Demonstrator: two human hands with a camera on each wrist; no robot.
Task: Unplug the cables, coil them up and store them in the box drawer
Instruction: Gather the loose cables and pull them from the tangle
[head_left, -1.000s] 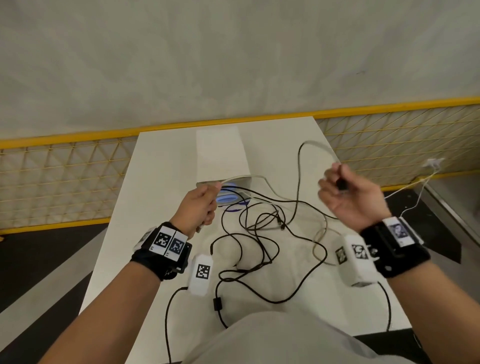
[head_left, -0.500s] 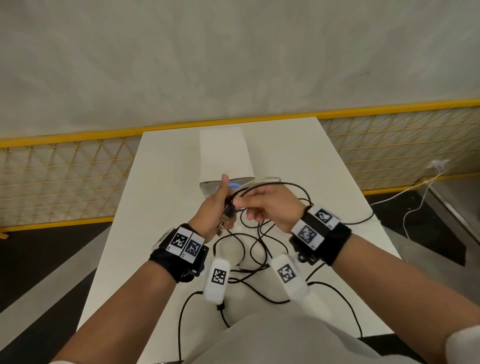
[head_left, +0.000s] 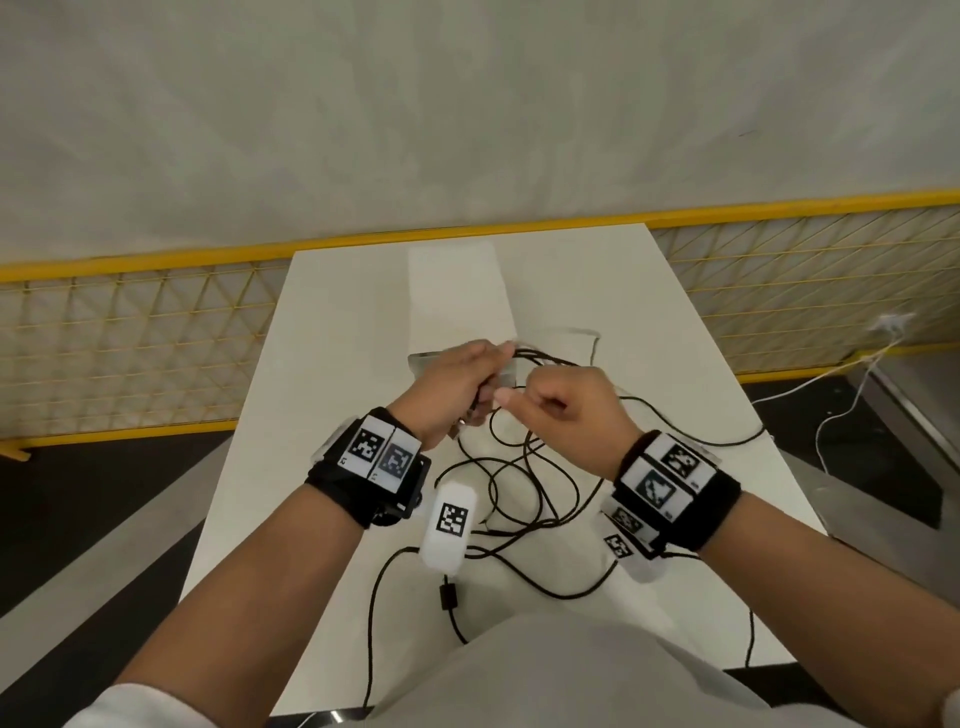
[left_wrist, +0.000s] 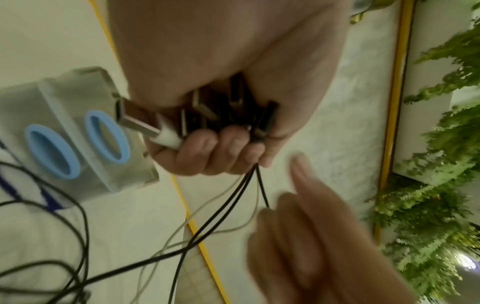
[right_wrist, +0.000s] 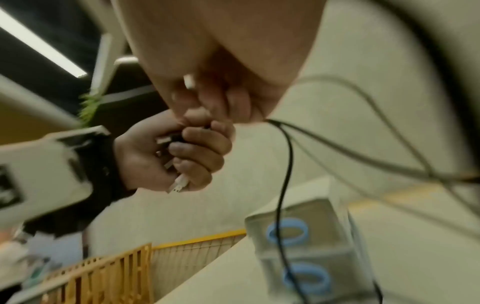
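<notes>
Over the white table (head_left: 337, 364), my left hand (head_left: 457, 384) grips a bunch of cable plugs (left_wrist: 207, 111), one white (left_wrist: 166, 137) and the others black. It hovers right in front of the clear drawer box (left_wrist: 64, 133) with blue ring handles. My right hand (head_left: 558, 410) is just to its right, fingers curled, pinching the black cables (right_wrist: 283, 154) where they leave the left fist. The remaining cables (head_left: 524, 483) lie in a loose tangle on the table below both hands. Most of the box is hidden behind my hands in the head view.
A yellow mesh fence (head_left: 130, 338) runs behind the table, with a plain wall above it. A white cable (head_left: 857, 364) trails over the floor at the right. White tagged wrist cameras (head_left: 452, 519) hang under my wrists, and their black leads run off the near table edge.
My right hand swung in from the far right, carrying a cable end to the left hand. It now sits slightly right of the left hand, which has stayed by the box.
</notes>
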